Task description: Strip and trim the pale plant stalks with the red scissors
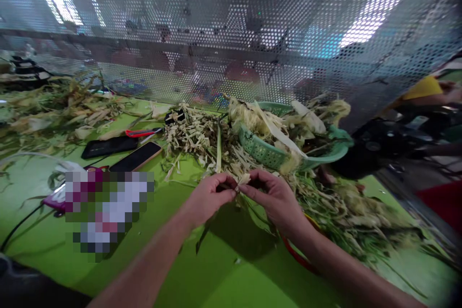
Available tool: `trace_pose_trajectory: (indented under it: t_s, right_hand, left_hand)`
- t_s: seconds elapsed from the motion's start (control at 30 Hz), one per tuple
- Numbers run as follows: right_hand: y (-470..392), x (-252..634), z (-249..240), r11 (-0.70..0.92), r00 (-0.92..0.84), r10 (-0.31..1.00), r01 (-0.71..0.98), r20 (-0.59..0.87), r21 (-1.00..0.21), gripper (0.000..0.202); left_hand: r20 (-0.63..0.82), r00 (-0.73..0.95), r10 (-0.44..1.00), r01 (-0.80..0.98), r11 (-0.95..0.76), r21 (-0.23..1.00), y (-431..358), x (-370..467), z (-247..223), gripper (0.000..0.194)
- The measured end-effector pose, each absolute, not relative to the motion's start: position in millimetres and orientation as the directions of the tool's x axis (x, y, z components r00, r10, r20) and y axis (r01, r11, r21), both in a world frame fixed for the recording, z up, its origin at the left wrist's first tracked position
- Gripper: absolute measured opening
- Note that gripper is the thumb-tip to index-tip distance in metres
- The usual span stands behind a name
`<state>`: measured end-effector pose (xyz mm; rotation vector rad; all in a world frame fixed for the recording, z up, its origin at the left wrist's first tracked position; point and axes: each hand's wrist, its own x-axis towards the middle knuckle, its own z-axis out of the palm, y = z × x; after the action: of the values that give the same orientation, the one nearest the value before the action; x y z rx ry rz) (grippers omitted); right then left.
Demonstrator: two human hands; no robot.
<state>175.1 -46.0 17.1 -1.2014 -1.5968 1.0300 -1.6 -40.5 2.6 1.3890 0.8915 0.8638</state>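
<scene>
Above the green table (162,231), my left hand (211,198) and my right hand (276,197) meet, each with thumb and fingers pinched together. Between their fingertips is a small pale piece of corn husk (245,179), partly covered by the fingers. A heap of cut, dry husk pieces (193,137) lies just beyond my hands. Behind my right hand, a green plastic basket (265,152) overflows with husks and pale corn silk (242,114). Under my right forearm, a red and yellow ring-shaped edge (294,252) shows in part.
To the left lie scissors with red handles (139,133), two dark phones (136,158) and a purple-white power strip (54,199) with cords. Loose husks (72,110) spread at far left, green shreds (335,226) at right. A perforated metal screen (216,43) borders the back; a sewing-machine-like dark object (375,144) stands right.
</scene>
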Motion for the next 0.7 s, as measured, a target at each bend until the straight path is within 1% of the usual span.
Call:
trace_pose_trajectory:
  t_s: [0.1,0.23,0.33,0.43,0.57,0.63,0.7]
  right_hand:
    - [-45.4,175.4,17.2,0.189,-0.124,0.979,0.237,0.163,-0.953,0.020]
    - [-43.9,175.8,20.4,0.165,-0.056,0.986,0.176,0.158,-0.970,0.019]
    - [-43.5,176.4,22.4,0.165,-0.033,0.986,0.155,0.161,-0.974,0.018]
    - [-44.0,176.9,23.2,0.165,-0.018,0.986,0.135,0.164,-0.977,0.017]
    - [-44.7,177.1,23.2,0.183,0.002,0.983,0.111,0.184,-0.977,0.017]
    - [-44.3,176.9,22.8,0.189,0.010,0.982,0.101,0.191,-0.977,0.017]
    - [-43.7,176.6,22.4,0.182,0.012,0.983,0.098,0.185,-0.978,0.017]
  left_hand:
    - [-0.016,0.406,0.914,-0.019,0.026,0.999,-40.2,-1.6,1.5,0.021]
    - [-0.118,0.360,0.926,-0.144,0.180,0.973,-39.0,-2.4,1.1,0.038]
    - [-0.169,0.355,0.920,-0.219,0.257,0.941,-39.3,-1.8,5.0,0.037]
    - [-0.238,0.385,0.892,-0.271,0.356,0.894,-41.4,0.1,9.8,0.035]
    - [-0.326,0.425,0.844,-0.290,0.468,0.835,-43.6,1.9,9.6,0.038]
    - [-0.319,0.438,0.841,-0.271,0.461,0.845,-43.5,2.3,7.0,0.037]
    - [-0.257,0.435,0.863,-0.267,0.396,0.879,-42.9,2.9,4.9,0.034]
